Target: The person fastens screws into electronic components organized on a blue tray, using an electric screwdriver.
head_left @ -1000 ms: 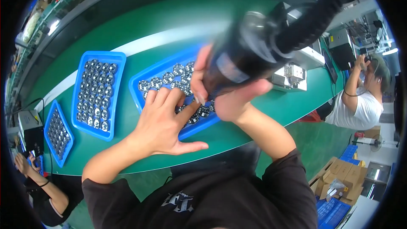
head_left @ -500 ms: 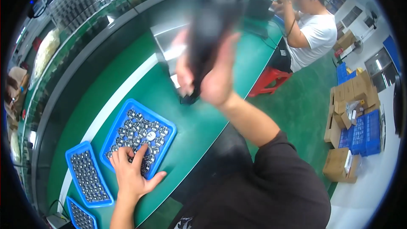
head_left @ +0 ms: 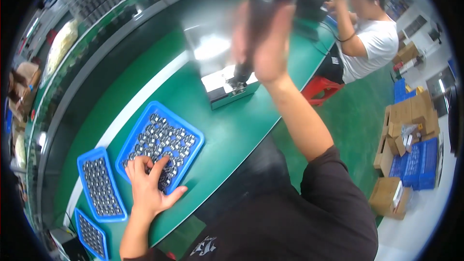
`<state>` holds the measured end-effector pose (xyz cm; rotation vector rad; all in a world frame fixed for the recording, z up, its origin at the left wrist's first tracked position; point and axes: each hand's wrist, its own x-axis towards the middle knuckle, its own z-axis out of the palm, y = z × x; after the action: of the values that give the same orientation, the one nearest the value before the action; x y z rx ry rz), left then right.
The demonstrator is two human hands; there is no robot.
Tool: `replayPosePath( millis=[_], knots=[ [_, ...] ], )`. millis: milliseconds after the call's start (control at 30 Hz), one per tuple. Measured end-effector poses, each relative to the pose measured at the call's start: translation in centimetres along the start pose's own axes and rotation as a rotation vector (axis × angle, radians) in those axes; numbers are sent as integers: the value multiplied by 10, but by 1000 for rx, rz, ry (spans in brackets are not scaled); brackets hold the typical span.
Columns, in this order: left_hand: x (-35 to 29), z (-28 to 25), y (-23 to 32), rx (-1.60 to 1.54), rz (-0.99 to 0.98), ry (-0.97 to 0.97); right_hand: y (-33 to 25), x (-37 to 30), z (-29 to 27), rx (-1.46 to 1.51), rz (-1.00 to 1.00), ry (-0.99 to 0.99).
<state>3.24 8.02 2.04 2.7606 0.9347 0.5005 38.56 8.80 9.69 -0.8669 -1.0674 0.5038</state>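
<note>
My left hand (head_left: pixel 147 186) rests over the near end of a blue tray (head_left: pixel 197 151) of small round black-and-silver parts (head_left: pixel 162 137). Its fingers curl down onto the parts and the thumb sticks out sideways over the rim. I see no part lifted in it; the fingertips are partly hidden. Higher up, my right hand (head_left: pixel 270 50) is wrapped round a thick black cylindrical tool (head_left: pixel 270 7), blurred by motion. The tool's narrow lower end is over a box-like metal fixture (head_left: pixel 224 97) with a shiny upright plate (head_left: pixel 208 43). Whether its tip touches the fixture cannot be told.
Two more blue trays of similar parts, a middle one (head_left: pixel 102 218) and a nearer one (head_left: pixel 92 234), lie at left on the green bench (head_left: pixel 217 140). A co-worker (head_left: pixel 369 43) sits beyond on a red stool (head_left: pixel 321 89). Cardboard boxes (head_left: pixel 411 116) and blue crates (head_left: pixel 420 164) stand at right.
My right hand and the black tool have moved up and right in the picture, uncovering the fixture. The view has shifted slightly. A white disc seen among the tray's parts no longer shows.
</note>
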Motion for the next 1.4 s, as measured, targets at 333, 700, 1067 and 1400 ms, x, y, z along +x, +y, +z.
replayPosePath(
  millis=[333,700,1067,1400],
  knots=[
    [-5,-1,-15,-146,10,51,-18,-49,61,511,28,-479],
    [-8,3,-21,-186,14,51,31,-89,150,401,457,-551],
    [-8,5,-26,-195,10,48,40,-93,155,431,540,-515],
    [-8,6,-25,-187,-2,37,38,-99,161,281,447,-447]
  ],
)
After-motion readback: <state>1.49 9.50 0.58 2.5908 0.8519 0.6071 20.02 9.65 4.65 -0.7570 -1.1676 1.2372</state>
